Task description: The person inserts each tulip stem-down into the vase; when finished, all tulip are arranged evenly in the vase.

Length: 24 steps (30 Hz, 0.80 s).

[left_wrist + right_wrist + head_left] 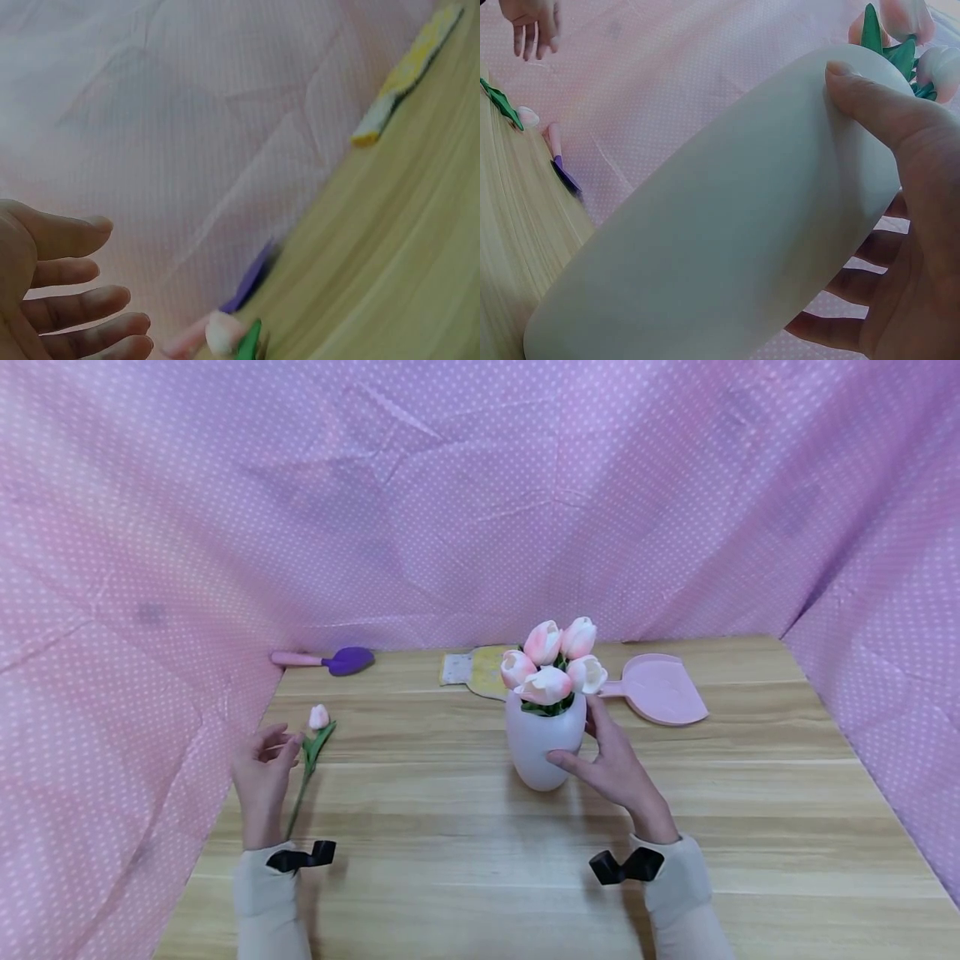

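Note:
A white vase (542, 747) with several pink-and-white tulips (551, 662) stands right of the middle in the head view. My right hand (618, 760) grips its right side, thumb across the front and fingers round the back; the right wrist view shows the same hold on the vase (705, 217). At the left, a single tulip (318, 718) with green leaves and a long stem lies on the table. Beside it my left hand (266, 768) hovers with loosely bent fingers. Nothing lies in that palm in the left wrist view, where the tulip (223, 334) shows beyond the fingertips.
A small purple trowel with a pink handle (298, 659) lies at the back left of the wooden table (420, 877). Behind the vase are a yellow-and-white flat item (456, 669), partly hidden, and a pink dustpan-like scoop (663, 689). Pink dotted cloth (450, 527) hangs around.

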{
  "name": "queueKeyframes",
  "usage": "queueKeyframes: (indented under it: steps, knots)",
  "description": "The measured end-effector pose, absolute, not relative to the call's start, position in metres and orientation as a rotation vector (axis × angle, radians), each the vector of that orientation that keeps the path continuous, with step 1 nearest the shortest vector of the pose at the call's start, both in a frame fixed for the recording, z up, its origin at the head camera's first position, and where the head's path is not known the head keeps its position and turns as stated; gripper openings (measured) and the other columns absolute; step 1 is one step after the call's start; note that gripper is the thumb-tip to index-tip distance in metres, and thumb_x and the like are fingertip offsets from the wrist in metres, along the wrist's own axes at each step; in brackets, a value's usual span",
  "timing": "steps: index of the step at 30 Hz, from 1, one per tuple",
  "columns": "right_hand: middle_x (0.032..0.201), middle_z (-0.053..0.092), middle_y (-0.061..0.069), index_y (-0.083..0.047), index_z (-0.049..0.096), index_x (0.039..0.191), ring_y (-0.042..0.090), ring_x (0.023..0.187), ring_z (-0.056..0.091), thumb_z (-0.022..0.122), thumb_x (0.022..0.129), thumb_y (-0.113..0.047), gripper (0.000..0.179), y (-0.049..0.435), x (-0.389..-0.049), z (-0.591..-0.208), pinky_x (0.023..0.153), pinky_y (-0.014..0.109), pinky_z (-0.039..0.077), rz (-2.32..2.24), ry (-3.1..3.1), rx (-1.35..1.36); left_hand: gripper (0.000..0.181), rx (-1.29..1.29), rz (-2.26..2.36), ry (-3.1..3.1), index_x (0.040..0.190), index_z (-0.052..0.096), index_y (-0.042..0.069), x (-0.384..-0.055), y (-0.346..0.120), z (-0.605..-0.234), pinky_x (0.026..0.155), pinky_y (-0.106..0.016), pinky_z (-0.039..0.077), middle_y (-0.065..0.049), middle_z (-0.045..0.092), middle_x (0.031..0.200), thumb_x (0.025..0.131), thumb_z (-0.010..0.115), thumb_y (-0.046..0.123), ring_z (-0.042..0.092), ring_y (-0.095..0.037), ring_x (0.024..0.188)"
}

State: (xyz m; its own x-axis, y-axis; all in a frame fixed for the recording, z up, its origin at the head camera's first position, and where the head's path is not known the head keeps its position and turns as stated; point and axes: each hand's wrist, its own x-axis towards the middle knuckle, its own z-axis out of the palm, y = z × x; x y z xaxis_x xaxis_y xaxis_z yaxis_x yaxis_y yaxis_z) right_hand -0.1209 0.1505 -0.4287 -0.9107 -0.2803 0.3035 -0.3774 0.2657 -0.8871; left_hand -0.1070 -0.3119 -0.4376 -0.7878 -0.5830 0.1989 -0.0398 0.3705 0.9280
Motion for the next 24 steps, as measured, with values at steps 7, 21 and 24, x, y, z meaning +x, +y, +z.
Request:
queueKeyframes:
  steps: [7,21,24]
  knots:
    - [0.155,0.043,0.012,-0.024,0.027,0.156,0.038,0.14,0.046,0.081,0.083,-0.014,0.092,0.15,-0.121,-0.428,0.112,0.065,0.042,1.752,-2.43,0.632,0.031,0.591,-1.301,-2.276,0.114,0.067,-0.009,-0.107,-0.332,-0.455,0.053,-0.006,0.052,0.029,0.057,0.07,0.087,0.073,0.004,0.054,0.012,0.06]
    - [0.155,0.043,0.013,-0.022,0.027,0.156,0.039,0.139,0.047,0.081,0.083,-0.014,0.091,0.15,-0.121,-0.429,0.112,0.064,0.043,1.759,-2.435,0.621,0.035,0.75,-1.102,-2.643,0.114,0.069,-0.004,-0.103,-0.346,-0.484,0.055,-0.013,0.045,-0.006,0.069,0.087,0.089,0.074,0.019,0.052,0.003,0.065]
    - [0.155,0.043,0.013,-0.022,0.027,0.156,0.039,0.139,0.047,0.081,0.082,-0.013,0.092,0.15,-0.121,-0.429,0.112,0.064,0.042,1.76,-2.433,0.621,0.036,0.756,-1.002,-2.731,0.112,0.07,-0.005,-0.105,-0.345,-0.486,0.06,-0.016,0.043,-0.016,0.071,0.091,0.087,0.075,0.02,0.055,-0.005,0.071]
